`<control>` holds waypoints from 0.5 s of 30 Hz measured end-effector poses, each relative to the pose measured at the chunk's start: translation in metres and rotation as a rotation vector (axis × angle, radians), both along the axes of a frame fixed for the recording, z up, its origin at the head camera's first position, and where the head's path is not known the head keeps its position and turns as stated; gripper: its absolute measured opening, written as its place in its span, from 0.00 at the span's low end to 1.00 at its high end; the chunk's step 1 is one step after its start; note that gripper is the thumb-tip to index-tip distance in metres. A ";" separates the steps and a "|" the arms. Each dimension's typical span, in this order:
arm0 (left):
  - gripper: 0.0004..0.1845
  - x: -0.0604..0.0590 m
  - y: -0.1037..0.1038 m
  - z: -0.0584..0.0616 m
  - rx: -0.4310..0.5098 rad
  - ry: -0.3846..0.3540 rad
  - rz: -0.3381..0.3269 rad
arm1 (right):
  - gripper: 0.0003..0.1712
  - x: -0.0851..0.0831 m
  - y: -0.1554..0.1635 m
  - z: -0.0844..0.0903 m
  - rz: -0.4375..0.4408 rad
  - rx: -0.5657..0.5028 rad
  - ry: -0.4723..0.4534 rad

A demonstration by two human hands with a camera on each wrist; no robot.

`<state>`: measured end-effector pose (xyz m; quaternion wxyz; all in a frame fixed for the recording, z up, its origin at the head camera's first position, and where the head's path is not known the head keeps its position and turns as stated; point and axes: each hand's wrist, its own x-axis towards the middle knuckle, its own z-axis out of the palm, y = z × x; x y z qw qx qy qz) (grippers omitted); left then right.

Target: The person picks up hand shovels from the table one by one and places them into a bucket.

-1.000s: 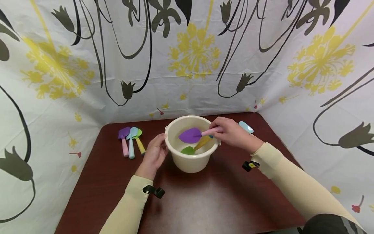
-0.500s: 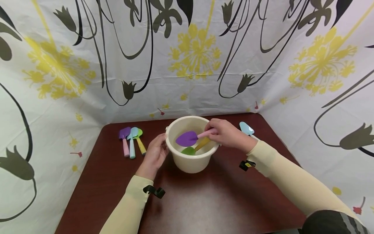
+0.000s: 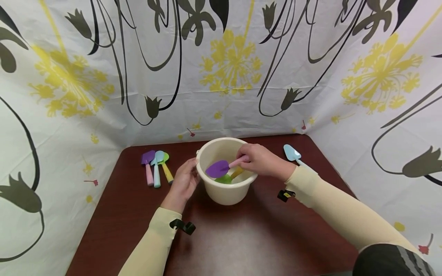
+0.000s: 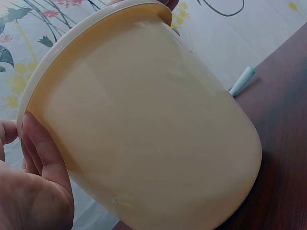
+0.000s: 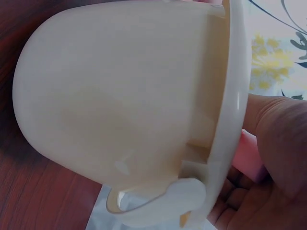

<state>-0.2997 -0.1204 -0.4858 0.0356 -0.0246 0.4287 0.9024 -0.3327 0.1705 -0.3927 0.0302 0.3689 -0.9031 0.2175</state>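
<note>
A cream bucket [image 3: 226, 194] stands upright on the table, and its wall fills most of both wrist views. My left hand [image 3: 184, 182] grips the bucket's left rim, thumb on one side and fingers [image 4: 45, 148] curled under the lip. Over the bucket's right rim, my right hand [image 3: 260, 161] holds a toy trowel [image 3: 217, 169] by its pink handle [image 5: 249, 155]. The trowel's purple blade points left and down inside the bucket. Below it lies a green toy shovel [image 3: 223, 179] with a yellow handle, partly hidden by the trowel and right hand.
Left of the bucket lie several toy shovels: a purple one [image 3: 149, 158] with a pink handle, a light blue one [image 3: 156, 176], and a green one [image 3: 167, 173] with a yellow handle. A light blue trowel [image 3: 291, 152] lies back right. Patterned cloth [image 3: 221, 115] walls the table's back.
My right hand has moved left and slightly down with the trowel, lowering its blade further into the bucket and uncovering the light blue trowel at right. The left hand stays on the rim.
</note>
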 end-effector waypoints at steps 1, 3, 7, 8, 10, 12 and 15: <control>0.08 0.000 0.000 0.000 0.002 0.001 -0.001 | 0.05 0.000 -0.001 0.000 0.001 0.006 -0.005; 0.08 0.001 0.000 0.000 0.004 0.007 -0.001 | 0.06 -0.001 -0.002 -0.001 0.002 0.020 -0.009; 0.08 0.000 0.000 0.000 0.002 0.014 -0.002 | 0.05 -0.002 -0.005 -0.004 0.008 0.053 -0.008; 0.08 0.000 0.000 0.000 0.001 0.015 -0.002 | 0.05 -0.003 -0.006 -0.005 0.009 0.063 -0.006; 0.08 0.000 0.000 -0.001 -0.003 0.014 -0.002 | 0.05 -0.003 -0.008 -0.006 0.015 0.079 -0.008; 0.08 0.000 0.000 -0.001 -0.009 0.012 -0.001 | 0.05 -0.003 -0.009 -0.007 0.018 0.095 -0.011; 0.08 0.000 0.000 -0.001 -0.018 0.009 0.000 | 0.04 -0.003 -0.011 -0.007 0.024 0.110 -0.018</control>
